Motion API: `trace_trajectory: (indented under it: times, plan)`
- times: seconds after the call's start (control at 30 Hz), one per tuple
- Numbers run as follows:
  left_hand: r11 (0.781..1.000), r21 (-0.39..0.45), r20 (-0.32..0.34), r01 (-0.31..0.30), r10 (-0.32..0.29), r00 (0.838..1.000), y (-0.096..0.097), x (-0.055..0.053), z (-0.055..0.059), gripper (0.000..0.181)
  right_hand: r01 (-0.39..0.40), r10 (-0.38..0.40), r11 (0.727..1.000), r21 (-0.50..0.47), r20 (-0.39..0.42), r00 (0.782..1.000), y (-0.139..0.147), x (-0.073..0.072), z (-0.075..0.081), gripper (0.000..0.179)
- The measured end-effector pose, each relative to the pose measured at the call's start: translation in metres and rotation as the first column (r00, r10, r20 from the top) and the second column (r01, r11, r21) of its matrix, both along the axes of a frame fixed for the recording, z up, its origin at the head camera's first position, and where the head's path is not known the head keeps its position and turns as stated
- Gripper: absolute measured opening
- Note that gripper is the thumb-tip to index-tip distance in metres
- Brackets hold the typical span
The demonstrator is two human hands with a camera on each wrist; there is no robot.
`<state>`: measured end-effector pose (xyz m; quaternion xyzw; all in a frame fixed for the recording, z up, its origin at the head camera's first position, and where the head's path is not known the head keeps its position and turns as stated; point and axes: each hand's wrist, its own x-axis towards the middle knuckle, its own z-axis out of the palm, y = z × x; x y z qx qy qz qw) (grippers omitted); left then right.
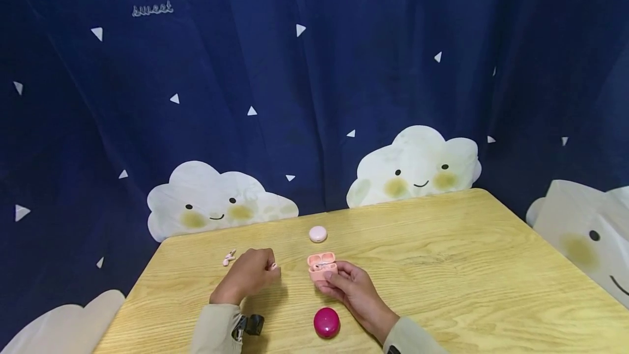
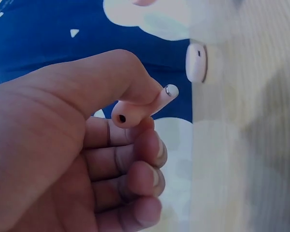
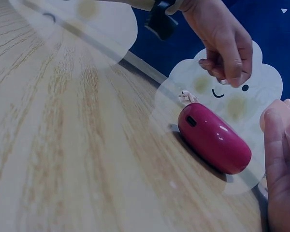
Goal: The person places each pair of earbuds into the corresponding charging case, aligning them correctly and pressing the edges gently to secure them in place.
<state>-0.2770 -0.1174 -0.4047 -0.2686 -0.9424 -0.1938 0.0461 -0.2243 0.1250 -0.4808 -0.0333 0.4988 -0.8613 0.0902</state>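
Note:
My left hand is raised over the left part of the table. In the left wrist view it pinches a pale pink earbud between thumb and index finger, its white-tipped stem sticking out. The other fingers curl in below. My right hand holds a peach earbud case with its lid up. One earbud shows in the left part of that case. Only a bit of the same case and some fingers appear at the right edge of the right wrist view.
A glossy magenta round case sits closed near the front. Behind the peach case lies a pale pink round case. Loose earbuds rest at the table's left side. A blue curtain hangs behind the wooden table.

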Motion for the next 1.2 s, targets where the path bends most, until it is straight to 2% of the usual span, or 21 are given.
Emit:
trace_trajectory:
  times: [0.37, 0.57, 0.67, 0.9, 1.1, 1.2]
  plan:
    - [1.000, 0.023, -0.071, 0.021, -0.019, 0.997, 0.015, 0.000, 0.009, 0.023, 0.008, -0.008, 1.000, -0.003, 0.005, 1.000, -0.002, -0.001, -0.003, 0.047]
    - [0.999, 0.038, -0.057, 0.028, -0.026, 0.998, 0.025, -0.001, 0.011, 0.020, 0.008, -0.008, 1.000, -0.004, -0.006, 1.000, -0.002, -0.002, -0.005, 0.045]
    - [0.998, 0.045, -0.070, 0.038, -0.035, 0.997, 0.032, -0.002, 0.012, 0.020, 0.010, -0.010, 1.000, 0.000, -0.017, 1.000, -0.002, -0.002, -0.005, 0.045]
    - [0.995, 0.076, -0.124, 0.070, -0.060, 0.990, 0.044, -0.002, 0.017, 0.018, 0.004, -0.004, 1.000, -0.012, -0.012, 1.000, -0.002, 0.000, -0.003, 0.044]
    - [0.985, 0.149, -0.207, 0.089, -0.056, 0.977, 0.048, -0.001, 0.022, 0.013, -0.003, 0.003, 1.000, 0.000, -0.009, 1.000, -0.001, 0.000, -0.002, 0.047]
    - [0.978, 0.186, -0.228, 0.096, -0.052, 0.972, 0.048, 0.001, 0.026, 0.006, 0.000, 0.000, 1.000, 0.005, -0.011, 1.000, 0.000, 0.000, -0.002, 0.049]
